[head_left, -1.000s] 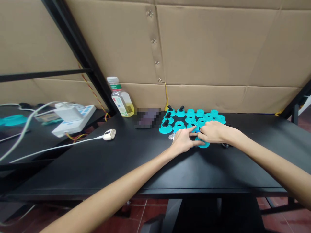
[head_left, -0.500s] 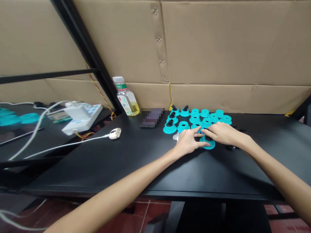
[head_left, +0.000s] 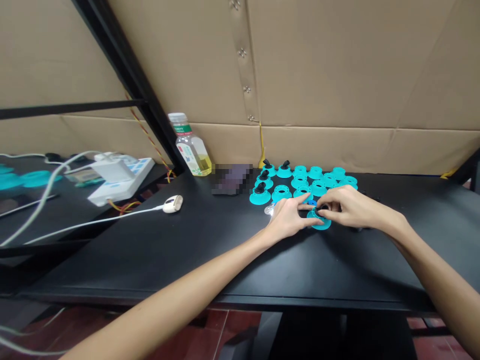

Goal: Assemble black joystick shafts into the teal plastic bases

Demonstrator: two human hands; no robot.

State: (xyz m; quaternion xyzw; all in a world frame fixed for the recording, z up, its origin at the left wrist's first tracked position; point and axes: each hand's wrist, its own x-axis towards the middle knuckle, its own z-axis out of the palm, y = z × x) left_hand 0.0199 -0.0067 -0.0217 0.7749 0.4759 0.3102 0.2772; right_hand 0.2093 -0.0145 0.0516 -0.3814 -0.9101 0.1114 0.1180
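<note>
A teal flanged ring [head_left: 318,226] lies on the black tabletop between my two hands. With thumb and fingers around its left side, my left hand [head_left: 285,219] steadies it. My right hand [head_left: 348,206] pinches a black knob-like piece [head_left: 321,210] seated at the top of that ring; the fingers partly cover it. Behind the hands stand several more teal rings, such as one with an open centre [head_left: 281,192]. Others at the left carry black pieces on top, including a near ring [head_left: 259,197]. A small clear disc-like item [head_left: 269,209] sits beside my left hand.
A bottle of yellow liquid [head_left: 193,152] and a dark, blurred flat object [head_left: 231,179] stand toward the back left. A beige plug-like device [head_left: 173,204] trails a white cable. A white power strip [head_left: 123,182] lies farther left. Cardboard [head_left: 322,65] walls the back.
My right hand's fingers have gone from lying over the ring to pinching the black piece on it. The left hand stays around the ring. The view has shifted slightly.
</note>
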